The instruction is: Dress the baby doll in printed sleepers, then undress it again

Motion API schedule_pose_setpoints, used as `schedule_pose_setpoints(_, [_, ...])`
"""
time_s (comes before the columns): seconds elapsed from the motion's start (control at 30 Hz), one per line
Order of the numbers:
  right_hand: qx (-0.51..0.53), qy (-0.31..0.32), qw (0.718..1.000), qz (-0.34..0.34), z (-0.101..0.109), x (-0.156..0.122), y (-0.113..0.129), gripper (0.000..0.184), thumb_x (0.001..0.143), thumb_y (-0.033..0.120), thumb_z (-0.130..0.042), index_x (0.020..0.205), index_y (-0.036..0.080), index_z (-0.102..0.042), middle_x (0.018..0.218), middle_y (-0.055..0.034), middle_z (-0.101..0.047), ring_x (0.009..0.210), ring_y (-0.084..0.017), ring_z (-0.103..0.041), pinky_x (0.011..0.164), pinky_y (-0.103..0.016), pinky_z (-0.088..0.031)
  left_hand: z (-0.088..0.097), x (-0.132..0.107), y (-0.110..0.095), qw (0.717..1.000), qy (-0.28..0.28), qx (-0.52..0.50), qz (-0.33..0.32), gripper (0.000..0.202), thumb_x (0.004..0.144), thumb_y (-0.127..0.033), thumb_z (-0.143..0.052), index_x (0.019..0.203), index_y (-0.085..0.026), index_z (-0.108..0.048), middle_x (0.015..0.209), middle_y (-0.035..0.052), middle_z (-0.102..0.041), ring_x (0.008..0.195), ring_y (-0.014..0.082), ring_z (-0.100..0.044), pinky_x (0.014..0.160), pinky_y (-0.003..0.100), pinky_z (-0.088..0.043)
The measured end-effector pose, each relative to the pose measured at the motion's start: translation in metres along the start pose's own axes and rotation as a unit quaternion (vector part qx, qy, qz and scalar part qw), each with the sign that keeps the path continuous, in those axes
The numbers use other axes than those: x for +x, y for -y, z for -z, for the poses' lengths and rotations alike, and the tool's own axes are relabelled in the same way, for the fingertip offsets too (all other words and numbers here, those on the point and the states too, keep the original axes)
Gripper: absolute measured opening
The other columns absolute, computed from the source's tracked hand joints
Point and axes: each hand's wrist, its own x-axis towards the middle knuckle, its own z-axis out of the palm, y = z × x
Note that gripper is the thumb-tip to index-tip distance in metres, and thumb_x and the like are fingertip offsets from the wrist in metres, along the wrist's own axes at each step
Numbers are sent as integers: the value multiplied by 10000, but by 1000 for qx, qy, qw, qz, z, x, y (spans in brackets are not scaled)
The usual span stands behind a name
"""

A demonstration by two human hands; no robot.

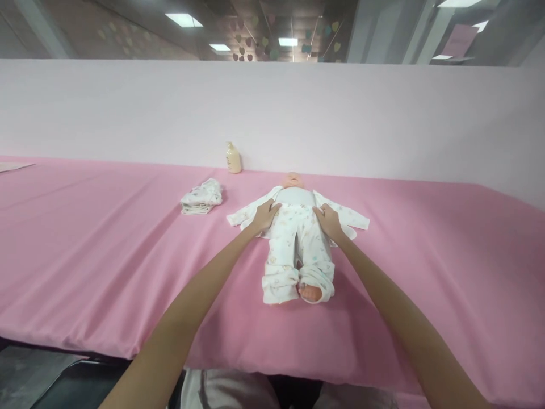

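Observation:
A baby doll (293, 196) lies on its back on the pink table (106, 255), head toward the wall, feet toward me. It wears white printed trousers (293, 250) and an open white jacket (349, 217) spread under it. My left hand (264, 216) grips the trousers' waistband at the doll's right hip, fingers curled on the cloth. At the other hip, my right hand (327, 220) is closed on the waistband the same way. One bare foot (310, 292) pokes out of a trouser leg.
A folded white printed garment (201, 197) lies left of the doll. A cream lotion bottle (233, 158) stands by the white partition wall (383, 119). A sheet of paper (12, 166) sits at the far left edge.

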Motion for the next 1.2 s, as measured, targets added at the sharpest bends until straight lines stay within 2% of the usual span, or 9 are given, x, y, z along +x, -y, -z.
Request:
schedule_pose_setpoints(0.13, [9,18,998,-61,-10,7,-5,424,855,446,-480,557,223,-277,531,52,-346,552,-121,-338,578,-272,-283,-4,5,6,997,39,60,34,369,898,-435,-379,622,-203,-302,589,-34,-390,637,145,-414,655,278,-298])
schedule_pose_setpoints(0.23, [125,81,980,-134,-10,7,-9,412,827,514,-516,569,210,-411,587,20,-489,587,-133,-439,600,-272,-366,-4,3,12,996,64,56,32,376,917,-468,-305,648,-206,-324,629,-23,-425,674,161,-447,696,295,-325])
schedule_pose_setpoints(0.33, [278,174,909,-258,-6,6,-5,345,789,525,-589,733,184,-588,767,-57,-659,719,-185,-588,689,-291,-474,-2,2,17,994,96,37,27,381,913,-507,-288,694,-205,-367,677,-18,-463,716,169,-470,722,301,-347])
schedule_pose_setpoints(0.43, [348,209,856,-319,-2,4,6,297,797,464,-615,836,170,-629,870,-104,-704,830,-223,-640,756,-315,-517,0,4,22,993,117,8,19,398,909,-525,-281,714,-199,-403,719,-16,-500,747,166,-480,728,290,-367])
schedule_pose_setpoints(0.73, [416,232,834,-279,5,5,4,223,781,402,-607,852,194,-642,844,-75,-715,898,-247,-647,761,-338,-525,14,12,10,984,171,44,-22,437,909,-522,-305,712,-197,-521,731,2,-569,751,182,-513,724,285,-344])
schedule_pose_setpoints(0.87, [433,214,842,-239,8,8,-5,243,655,407,-651,771,197,-614,737,-45,-687,828,-255,-637,687,-339,-503,12,10,6,986,141,-91,12,425,884,-536,-378,670,-182,-477,679,-14,-491,685,145,-455,665,263,-343])
schedule_pose_setpoints(1.03, [429,131,863,-231,9,4,-6,221,666,420,-643,650,224,-541,569,3,-579,671,-208,-596,595,-313,-453,0,7,7,952,106,-280,66,365,821,-507,-525,689,-166,-509,681,-22,-457,650,113,-431,610,234,-355])
schedule_pose_setpoints(1.1, [427,107,866,-239,8,3,-5,216,681,410,-653,656,229,-538,554,12,-552,632,-190,-573,581,-306,-438,-2,6,8,943,94,-307,84,359,802,-500,-551,682,-164,-516,682,-21,-460,640,110,-425,593,230,-350])
schedule_pose_setpoints(1.2, [463,142,850,-209,4,4,-5,202,671,401,-670,746,239,-574,598,12,-564,637,-189,-563,589,-309,-440,-4,5,9,947,90,-297,83,371,795,-503,-558,654,-164,-501,663,-21,-445,621,107,-403,578,230,-336])
